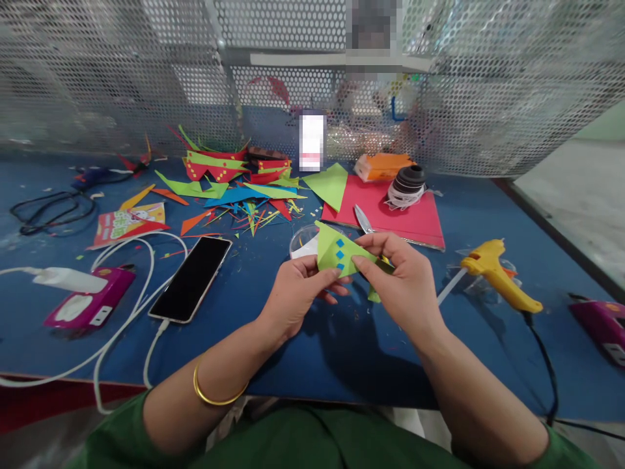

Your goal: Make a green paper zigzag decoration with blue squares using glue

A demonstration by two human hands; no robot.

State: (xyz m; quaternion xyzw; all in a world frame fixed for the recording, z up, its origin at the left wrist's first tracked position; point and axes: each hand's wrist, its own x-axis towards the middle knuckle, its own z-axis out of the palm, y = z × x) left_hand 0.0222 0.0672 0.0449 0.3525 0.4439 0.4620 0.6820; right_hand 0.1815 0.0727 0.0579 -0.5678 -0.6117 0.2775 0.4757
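Between my two hands is a piece of light green paper (328,247) with a row of small blue diamonds on it. My left hand (297,290) pinches its lower left side, the thumb beside the lowest diamond. On the right side, my right hand (403,273) grips the same paper between thumb and fingers, hiding part of it. Just behind the paper sits a shallow clear round dish (297,238) with something white in it. Scissors (363,220) lie beyond my right fingers, their blades pointing away.
Paper scraps (254,202) heap at the back, with red and green cut-outs (215,166). A phone (193,280) and cables lie left. Right stands a yellow glue gun (502,277). Red paper (420,221) bears a dark spool (406,185). A perforated metal screen (146,78) rises behind.
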